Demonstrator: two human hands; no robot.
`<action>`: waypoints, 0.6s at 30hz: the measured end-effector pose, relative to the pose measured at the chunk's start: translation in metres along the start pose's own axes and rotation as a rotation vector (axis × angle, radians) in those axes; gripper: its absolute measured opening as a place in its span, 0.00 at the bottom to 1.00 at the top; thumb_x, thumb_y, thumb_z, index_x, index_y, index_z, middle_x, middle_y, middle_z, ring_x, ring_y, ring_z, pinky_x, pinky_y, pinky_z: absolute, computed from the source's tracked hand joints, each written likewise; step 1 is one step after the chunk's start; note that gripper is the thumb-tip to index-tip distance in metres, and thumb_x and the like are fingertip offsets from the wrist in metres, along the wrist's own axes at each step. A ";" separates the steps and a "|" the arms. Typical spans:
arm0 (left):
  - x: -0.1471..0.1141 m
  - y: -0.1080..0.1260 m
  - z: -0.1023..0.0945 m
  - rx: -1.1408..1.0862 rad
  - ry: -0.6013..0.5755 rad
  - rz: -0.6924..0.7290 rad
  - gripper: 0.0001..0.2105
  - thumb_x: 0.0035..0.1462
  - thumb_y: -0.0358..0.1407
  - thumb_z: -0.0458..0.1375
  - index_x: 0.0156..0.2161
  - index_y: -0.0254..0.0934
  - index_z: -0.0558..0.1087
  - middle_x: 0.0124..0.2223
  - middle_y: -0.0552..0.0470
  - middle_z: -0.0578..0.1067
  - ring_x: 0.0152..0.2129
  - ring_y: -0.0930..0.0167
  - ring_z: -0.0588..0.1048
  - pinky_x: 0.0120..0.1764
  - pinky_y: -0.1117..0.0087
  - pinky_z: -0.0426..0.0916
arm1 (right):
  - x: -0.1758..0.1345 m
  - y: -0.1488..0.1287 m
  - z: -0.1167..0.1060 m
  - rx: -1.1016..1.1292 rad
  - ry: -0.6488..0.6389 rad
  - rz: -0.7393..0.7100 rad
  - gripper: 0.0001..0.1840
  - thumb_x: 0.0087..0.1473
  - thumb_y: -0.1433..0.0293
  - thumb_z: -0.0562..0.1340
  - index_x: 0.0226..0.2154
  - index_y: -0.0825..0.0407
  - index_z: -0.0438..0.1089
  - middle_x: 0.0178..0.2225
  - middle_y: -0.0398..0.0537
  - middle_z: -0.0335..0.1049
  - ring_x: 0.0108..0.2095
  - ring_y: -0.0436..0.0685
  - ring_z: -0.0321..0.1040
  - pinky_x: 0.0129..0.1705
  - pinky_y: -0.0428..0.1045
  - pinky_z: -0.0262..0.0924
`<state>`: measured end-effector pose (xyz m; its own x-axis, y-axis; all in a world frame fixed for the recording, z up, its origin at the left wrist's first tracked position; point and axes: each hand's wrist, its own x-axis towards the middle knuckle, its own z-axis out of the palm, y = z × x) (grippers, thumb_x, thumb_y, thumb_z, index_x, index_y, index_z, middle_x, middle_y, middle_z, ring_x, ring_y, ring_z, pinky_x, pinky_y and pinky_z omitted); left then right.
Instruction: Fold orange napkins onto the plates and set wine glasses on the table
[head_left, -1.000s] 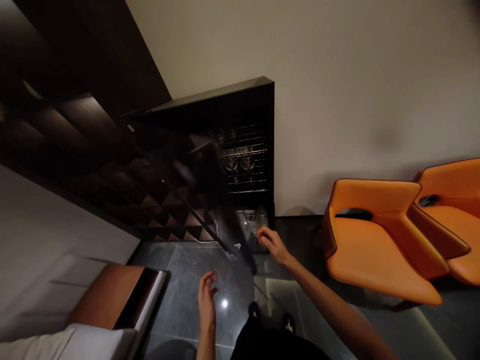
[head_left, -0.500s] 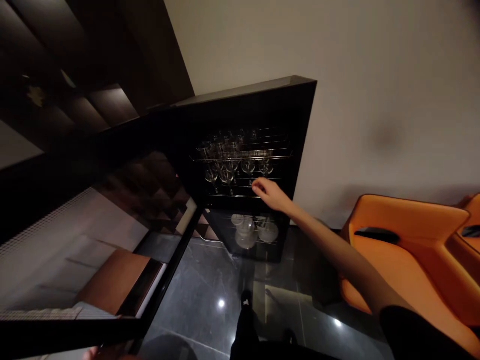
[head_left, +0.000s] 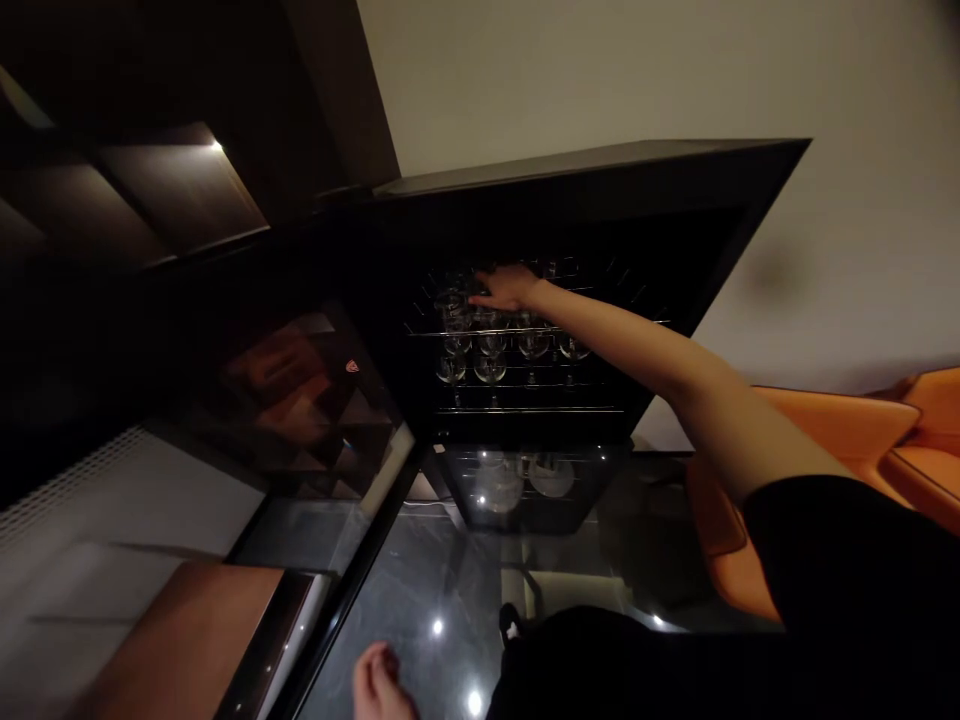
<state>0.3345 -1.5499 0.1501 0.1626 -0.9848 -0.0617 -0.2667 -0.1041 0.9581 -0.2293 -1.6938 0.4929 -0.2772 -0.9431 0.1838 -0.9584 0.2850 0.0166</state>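
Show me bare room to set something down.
The upper rack's right end looks bare, though dark, bordered by glasses, forearm and the cabinet's right side. Floor between the open door's edge, left hand and shoe is bare. Crowded: the rack's left half, with glasses near the right hand.

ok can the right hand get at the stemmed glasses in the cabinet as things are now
Most likely yes: the right hand is already inside the cabinet, right by the stemmed glasses, and the open door stands aside. Whether it touches one is hard to tell.
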 end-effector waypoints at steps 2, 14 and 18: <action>0.004 0.010 0.034 -0.030 -0.115 0.049 0.31 0.46 0.71 0.62 0.30 0.43 0.78 0.27 0.49 0.77 0.26 0.61 0.77 0.31 0.60 0.76 | 0.006 0.004 -0.001 -0.026 -0.059 -0.025 0.44 0.71 0.42 0.55 0.70 0.60 0.65 0.60 0.72 0.75 0.57 0.76 0.74 0.60 0.64 0.65; 0.118 0.325 0.175 0.225 -0.409 0.927 0.16 0.69 0.43 0.52 0.46 0.39 0.80 0.43 0.45 0.83 0.39 0.63 0.81 0.46 0.64 0.75 | -0.026 0.034 -0.012 0.105 0.149 -0.029 0.46 0.67 0.40 0.59 0.68 0.60 0.66 0.51 0.69 0.80 0.52 0.74 0.77 0.56 0.61 0.68; 0.126 0.436 0.232 0.634 -0.248 0.987 0.20 0.70 0.44 0.52 0.55 0.36 0.79 0.55 0.35 0.81 0.49 0.54 0.81 0.51 0.56 0.75 | -0.122 0.031 -0.011 0.418 0.594 0.029 0.50 0.61 0.35 0.61 0.68 0.57 0.66 0.55 0.66 0.78 0.53 0.73 0.77 0.56 0.65 0.71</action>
<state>0.0183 -1.7520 0.4955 -0.5441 -0.6709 0.5038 -0.6052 0.7297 0.3182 -0.2243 -1.5686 0.4814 -0.3327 -0.6500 0.6832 -0.9302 0.1070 -0.3512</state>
